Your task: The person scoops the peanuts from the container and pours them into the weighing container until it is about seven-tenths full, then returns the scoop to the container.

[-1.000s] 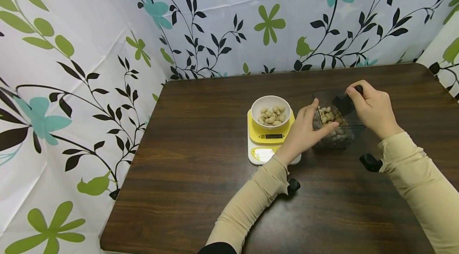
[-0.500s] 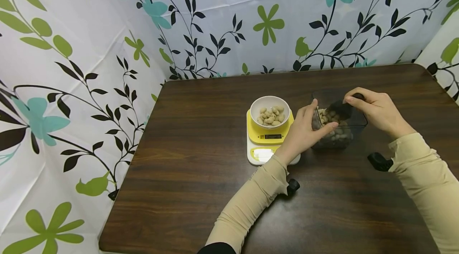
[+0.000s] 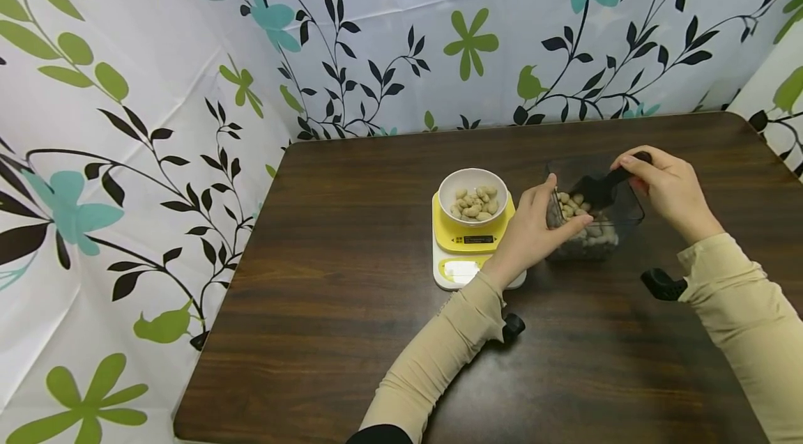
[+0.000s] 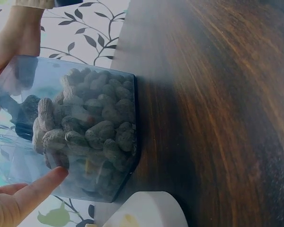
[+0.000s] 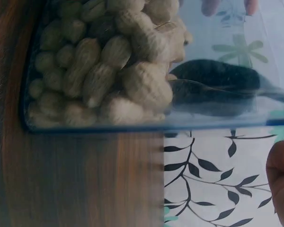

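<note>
A clear box-shaped container (image 3: 583, 243) of unshelled peanuts (image 4: 92, 106) stands on the table. My left hand (image 3: 533, 224) holds its near left side, thumb and fingers spread along the walls. One finger presses the wall in the left wrist view. My right hand (image 3: 668, 189) grips the handle of a black scoop (image 3: 601, 189). The scoop's blade is tilted down inside the container, at the peanuts. Its tip is partly hidden behind the plastic. A white bowl (image 3: 447, 205) with several peanuts sits on a yellow and white kitchen scale (image 3: 448, 238), left of my left hand.
The dark wooden table (image 3: 339, 277) carries the scale and container side by side near its far right part. A patterned white curtain (image 3: 401, 33) hangs behind the table and on its left.
The right hand drew back to the right and shifted its grip on the scoop. The scoop's blade now slopes down leftward onto the peanuts. Left hand, bowl and scale stay put.
</note>
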`<move>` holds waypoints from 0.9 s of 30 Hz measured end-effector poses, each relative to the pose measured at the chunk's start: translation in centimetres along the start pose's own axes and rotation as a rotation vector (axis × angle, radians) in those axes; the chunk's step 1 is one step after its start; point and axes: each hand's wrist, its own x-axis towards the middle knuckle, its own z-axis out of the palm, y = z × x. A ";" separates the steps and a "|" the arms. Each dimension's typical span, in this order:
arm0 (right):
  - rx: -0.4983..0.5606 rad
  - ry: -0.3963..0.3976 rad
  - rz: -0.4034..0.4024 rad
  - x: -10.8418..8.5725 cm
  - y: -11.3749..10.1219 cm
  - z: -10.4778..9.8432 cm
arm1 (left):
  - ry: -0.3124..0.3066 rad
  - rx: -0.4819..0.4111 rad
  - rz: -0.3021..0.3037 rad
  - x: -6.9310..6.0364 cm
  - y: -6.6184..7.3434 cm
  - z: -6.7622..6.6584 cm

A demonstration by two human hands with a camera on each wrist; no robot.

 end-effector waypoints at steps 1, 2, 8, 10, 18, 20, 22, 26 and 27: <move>0.000 0.009 0.020 0.1 0.0 0.0 | 0.000 -0.002 -0.002 0.0 0.0 0.0; 0.008 0.019 0.046 0.1 0.1 0.1 | -0.002 -0.003 -0.005 -0.1 0.0 0.1; 0.183 0.056 0.180 -0.2 0.9 0.5 | -0.023 -0.008 -0.021 -0.2 0.1 0.2; 0.244 0.049 0.168 -0.3 1.0 0.6 | -0.021 -0.008 -0.023 -0.2 0.2 0.2; 0.628 -0.084 0.030 -0.2 1.7 0.6 | -0.008 -0.006 -0.022 -0.1 0.2 -0.1; 0.739 -0.133 0.006 -0.2 1.9 0.6 | -0.007 -0.005 -0.020 -0.1 0.1 -0.1; 0.801 -0.152 -0.004 -0.2 2.1 0.6 | -0.006 -0.005 -0.019 -0.1 0.0 -0.1; 0.751 -0.128 0.035 0.1 1.9 0.6 | -0.009 -0.007 -0.019 0.0 0.0 0.0; 0.702 -0.115 0.049 0.1 1.9 0.6 | -0.012 -0.008 -0.021 -0.1 0.0 0.0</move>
